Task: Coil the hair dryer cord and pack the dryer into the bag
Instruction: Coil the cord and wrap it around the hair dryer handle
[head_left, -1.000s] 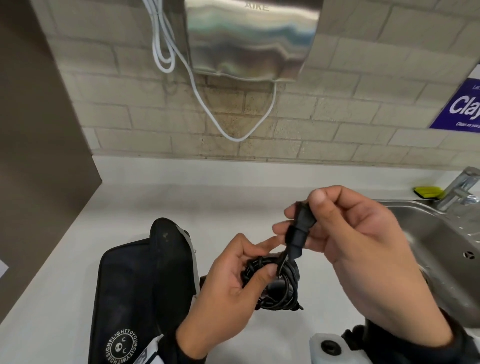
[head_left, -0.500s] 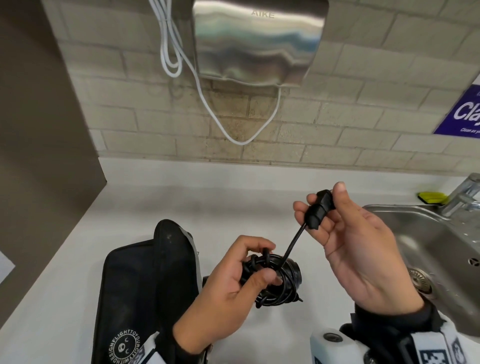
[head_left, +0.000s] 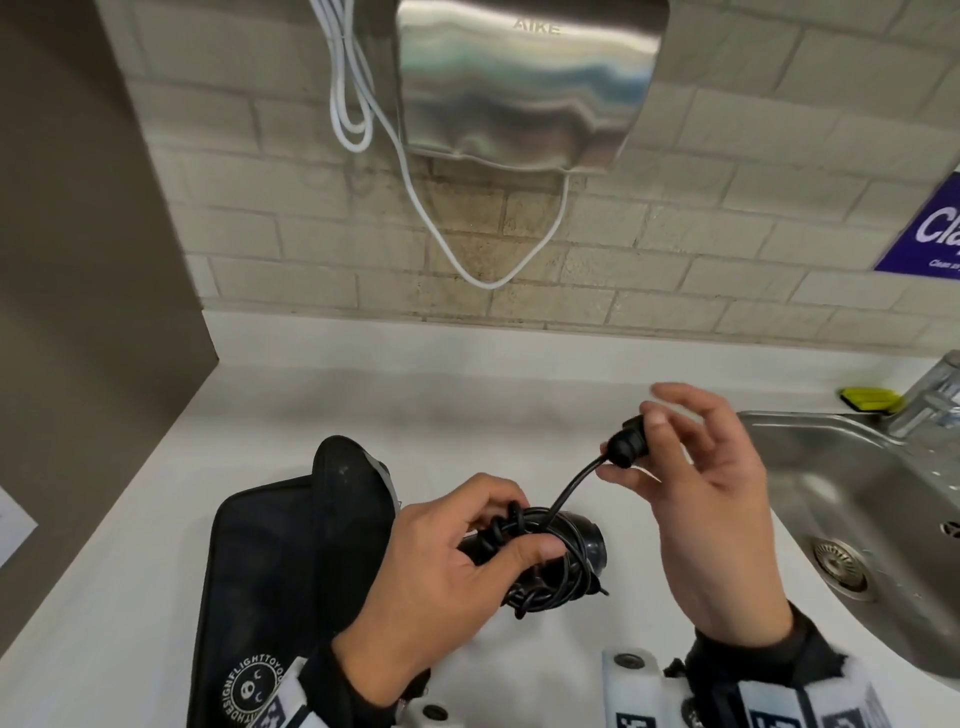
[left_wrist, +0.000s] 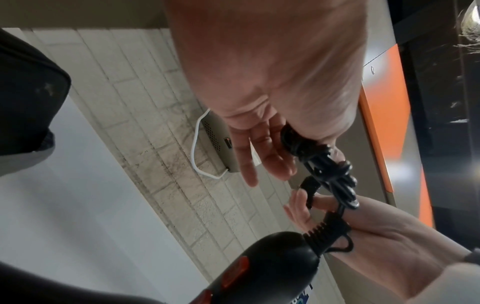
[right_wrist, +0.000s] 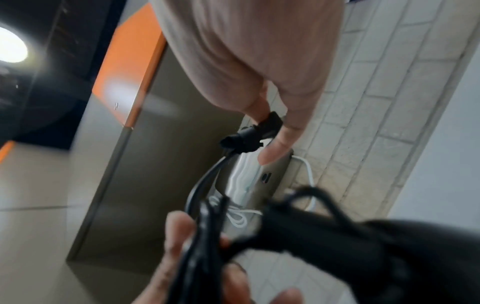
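Over the white counter (head_left: 291, 415), my left hand (head_left: 550, 525) grips the black hair dryer (head_left: 579, 545) with its cord (head_left: 524, 525) wound around the body. The dryer body (left_wrist: 259, 267) and the cord bundle (left_wrist: 330, 168) fill the left wrist view. A short free length of cord rises right to the plug (head_left: 626, 447), which my right hand (head_left: 631, 447) pinches between thumb and fingers; the plug (right_wrist: 252, 133) also shows in the right wrist view. The black bag (head_left: 260, 571) lies just left of my left hand with its flap (head_left: 348, 493) standing up.
A steel sink (head_left: 831, 499) with a tap (head_left: 935, 395) and a yellow sponge (head_left: 870, 397) sits to the right. A steel hand dryer (head_left: 530, 88) with a white cable (head_left: 467, 260) hangs on the brick wall. A brown partition (head_left: 78, 260) bounds the left.
My right hand has drawn the plug away from the coil toward the right, so a short stretch of cord now spans between them, and its outer fingers have spread. The left hand kept its grip.
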